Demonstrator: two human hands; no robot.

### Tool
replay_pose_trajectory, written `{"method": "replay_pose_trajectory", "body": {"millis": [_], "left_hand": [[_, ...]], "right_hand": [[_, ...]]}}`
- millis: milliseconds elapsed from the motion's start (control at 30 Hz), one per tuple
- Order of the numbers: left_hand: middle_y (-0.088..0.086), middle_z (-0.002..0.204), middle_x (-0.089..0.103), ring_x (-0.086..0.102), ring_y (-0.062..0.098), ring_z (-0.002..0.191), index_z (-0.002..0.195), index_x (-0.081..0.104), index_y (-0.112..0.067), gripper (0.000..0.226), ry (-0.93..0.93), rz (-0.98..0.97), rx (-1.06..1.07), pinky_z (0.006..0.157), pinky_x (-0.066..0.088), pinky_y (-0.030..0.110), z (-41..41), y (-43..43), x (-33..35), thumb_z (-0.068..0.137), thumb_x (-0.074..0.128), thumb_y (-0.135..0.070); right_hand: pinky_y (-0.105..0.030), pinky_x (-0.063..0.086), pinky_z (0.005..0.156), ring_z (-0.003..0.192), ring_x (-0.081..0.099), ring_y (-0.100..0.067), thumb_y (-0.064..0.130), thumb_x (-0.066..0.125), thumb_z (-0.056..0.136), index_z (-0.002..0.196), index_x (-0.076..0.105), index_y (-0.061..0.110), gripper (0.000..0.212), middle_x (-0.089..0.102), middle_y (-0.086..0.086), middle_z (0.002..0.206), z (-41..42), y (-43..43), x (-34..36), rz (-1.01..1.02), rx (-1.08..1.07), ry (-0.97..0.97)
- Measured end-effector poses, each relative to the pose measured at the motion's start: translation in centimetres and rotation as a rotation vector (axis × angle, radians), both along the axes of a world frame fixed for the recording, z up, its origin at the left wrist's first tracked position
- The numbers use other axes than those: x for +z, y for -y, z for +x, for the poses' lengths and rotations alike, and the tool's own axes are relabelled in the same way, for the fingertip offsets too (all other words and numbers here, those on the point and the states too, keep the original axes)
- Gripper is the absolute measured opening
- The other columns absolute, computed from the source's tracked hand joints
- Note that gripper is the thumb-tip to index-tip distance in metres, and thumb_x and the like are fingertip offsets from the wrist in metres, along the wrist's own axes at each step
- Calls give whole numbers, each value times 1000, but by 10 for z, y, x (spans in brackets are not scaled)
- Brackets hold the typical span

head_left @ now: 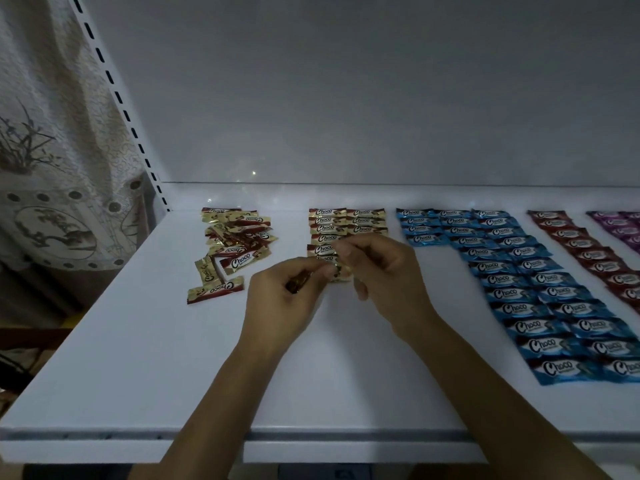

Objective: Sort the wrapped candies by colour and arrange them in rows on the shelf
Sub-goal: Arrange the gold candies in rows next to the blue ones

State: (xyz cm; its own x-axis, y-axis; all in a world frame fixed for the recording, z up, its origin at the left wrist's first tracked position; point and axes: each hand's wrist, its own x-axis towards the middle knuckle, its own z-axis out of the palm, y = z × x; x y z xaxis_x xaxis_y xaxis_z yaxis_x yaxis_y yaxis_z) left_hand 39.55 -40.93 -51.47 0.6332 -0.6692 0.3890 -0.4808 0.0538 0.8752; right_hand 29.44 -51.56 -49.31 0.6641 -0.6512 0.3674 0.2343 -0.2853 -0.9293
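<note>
While the white shelf (138,358) carries blue rows (540,296) at right and a loose gold pile (235,237) left of centre, my left hand (287,299) and right hand (381,271) together pinch one gold candy (342,274) mid-frame, just below the gold rows (346,223).

White shelf (138,358) — a gold candy (341,274) is held at both ends, pinched by the left hand (284,303) and the right hand (384,271) | a loose gold pile (235,233) is heaped at left | gold rows (346,220), blue rows (519,271), a red row (588,252) and purple candies (623,230) are ranged rightward
</note>
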Motion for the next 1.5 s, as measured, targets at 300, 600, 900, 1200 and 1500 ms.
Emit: {"method": "replay_pose_trajectory", "body": {"millis": [300, 600, 900, 1200, 1500], "left_hand": [[-6, 68, 70, 54, 8, 55, 76, 75, -23, 17, -129, -2, -93, 55, 40, 21, 1, -1, 1, 86, 69, -11], [-13, 50, 53, 44, 3, 47, 74, 68, -19, 19, -181, -83, 72, 52, 36, 17, 4, -2, 5, 92, 61, -23], [-1, 69, 57, 51, 24, 38, 81, 72, -18, 31, 857, 466, 211, 46, 10, 11, -4, 10, -3, 79, 42, -27], [0, 70, 59, 51, 24, 38, 82, 74, -20, 32, 863, 530, 167, 44, 22, 15, 1, 15, -8, 79, 43, -28], [-2, 72, 60, 53, 25, 42, 84, 73, -21, 41, 829, 529, 177, 43, 26, 17, 2, 15, -11, 82, 34, -32]], "right_hand": [[-12, 35, 50, 53, 54, 1, 25, 45, 95, 103, 48, 24, 8, 55, 16, 57, 1, -1, -13, -372, -92, -231], [-8, 38, 78, 86, 53, 1, 22, 73, 79, 109, 65, 18, 31, 66, 9, 101, -5, 19, -17, -728, -229, -290], [-42, 40, 93, 111, 47, -23, 18, 72, 75, 104, 64, 24, 30, 55, -2, 114, -17, 47, -19, -572, -468, -629], [-32, 28, 95, 119, 37, -18, 23, 68, 79, 113, 60, 30, 35, 45, 0, 124, -16, 44, -17, -521, -364, -829], [-35, 29, 100, 122, 38, -20, 23, 69, 79, 117, 59, 29, 41, 45, -1, 128, -16, 43, -16, -487, -340, -836]]}}
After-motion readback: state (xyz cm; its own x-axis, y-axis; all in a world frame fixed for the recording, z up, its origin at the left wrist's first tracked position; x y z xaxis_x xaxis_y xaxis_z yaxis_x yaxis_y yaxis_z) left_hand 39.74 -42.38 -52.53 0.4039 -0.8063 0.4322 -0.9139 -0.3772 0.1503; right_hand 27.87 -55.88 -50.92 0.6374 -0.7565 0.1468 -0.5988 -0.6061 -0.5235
